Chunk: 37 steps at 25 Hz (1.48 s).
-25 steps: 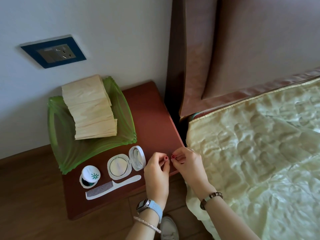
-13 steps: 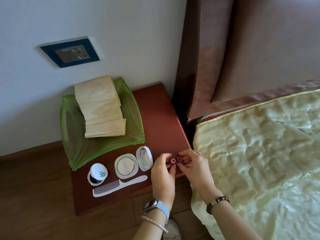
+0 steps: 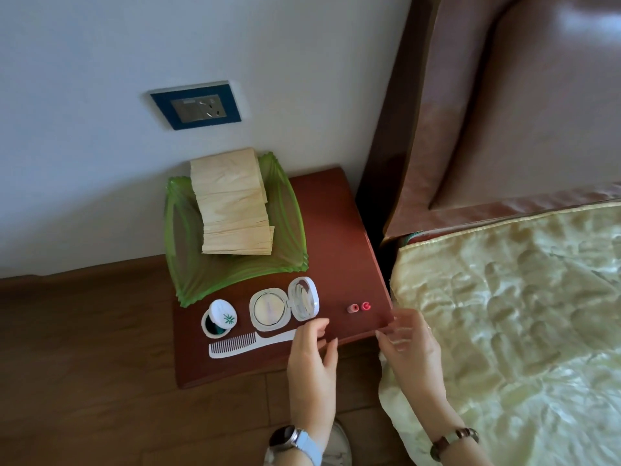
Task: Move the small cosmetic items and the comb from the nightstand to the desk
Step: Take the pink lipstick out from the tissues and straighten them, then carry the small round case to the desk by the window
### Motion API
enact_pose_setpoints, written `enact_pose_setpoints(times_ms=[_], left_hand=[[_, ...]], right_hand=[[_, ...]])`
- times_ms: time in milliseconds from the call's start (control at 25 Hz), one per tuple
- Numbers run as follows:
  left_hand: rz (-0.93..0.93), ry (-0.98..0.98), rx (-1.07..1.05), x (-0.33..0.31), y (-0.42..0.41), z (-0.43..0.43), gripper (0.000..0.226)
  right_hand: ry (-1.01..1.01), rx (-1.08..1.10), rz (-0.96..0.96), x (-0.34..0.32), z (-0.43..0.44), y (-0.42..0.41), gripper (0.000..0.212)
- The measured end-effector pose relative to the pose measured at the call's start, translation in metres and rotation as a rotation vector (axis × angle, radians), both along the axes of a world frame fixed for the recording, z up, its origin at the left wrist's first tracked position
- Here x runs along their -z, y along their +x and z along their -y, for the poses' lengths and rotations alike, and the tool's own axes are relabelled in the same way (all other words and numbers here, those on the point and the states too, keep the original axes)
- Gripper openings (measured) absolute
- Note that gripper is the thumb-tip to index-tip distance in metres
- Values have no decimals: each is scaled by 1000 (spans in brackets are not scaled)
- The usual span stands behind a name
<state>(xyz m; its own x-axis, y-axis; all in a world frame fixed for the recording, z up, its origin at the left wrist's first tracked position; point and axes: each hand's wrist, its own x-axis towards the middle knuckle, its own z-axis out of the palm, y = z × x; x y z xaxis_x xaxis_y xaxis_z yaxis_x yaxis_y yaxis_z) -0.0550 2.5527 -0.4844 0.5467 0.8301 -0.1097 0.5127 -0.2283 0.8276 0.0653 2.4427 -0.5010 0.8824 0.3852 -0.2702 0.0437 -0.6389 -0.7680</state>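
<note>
On the red-brown nightstand (image 3: 322,223) lie a white comb (image 3: 248,343), an open white compact (image 3: 282,306), a small round white jar (image 3: 220,319) with its lid ajar, and two tiny red pieces (image 3: 359,307) side by side near the right edge. My left hand (image 3: 312,361) hovers over the nightstand's front edge, fingers apart, its fingertips at the comb's handle end. My right hand (image 3: 408,351) is off the front right corner, fingers spread, holding nothing. The desk is not in view.
A green glass tray (image 3: 188,264) holding a stack of tan paper sheets (image 3: 233,210) fills the nightstand's back left. A bed with a pale quilt (image 3: 521,314) and brown headboard (image 3: 504,112) stands close on the right. A wall socket (image 3: 196,105) is above; wood floor (image 3: 84,364) lies left.
Both hands held the two small red pieces together; they now stand on the nightstand and both hands have let go and drawn back toward me. The camera view has shifted.
</note>
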Motion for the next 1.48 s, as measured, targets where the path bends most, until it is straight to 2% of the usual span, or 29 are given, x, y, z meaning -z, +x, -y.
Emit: enact_pose_setpoints(times_ms=[240,440,680,880,1080,1240,1480], left_hand=[[-7,50,-133,-14,-62,-32,31],[-20,99,-208,-12,-106,-67,36],[-122,102,-256,-8,-136,-104,42],[-229,58,-244,3,-144,-134,48],[-324,109,-182,11,-136,-158,50],[-387,164,-99,22,-126,-158,54],[-433,231,-121,36,-123,-160,56]], right_hand=[[80,59,-113,-17,-3,-52,27],[128,-91,-101,-19,-48,-85,27],[163,-252,-132,-26,-109,-103,26],[117,-363,-113,-20,-151,-109,30],[51,-422,-85,-11,-183,-112,38],[63,-465,-54,0,-197,-121,35],[31,-462,9,10,-204,-131,33]])
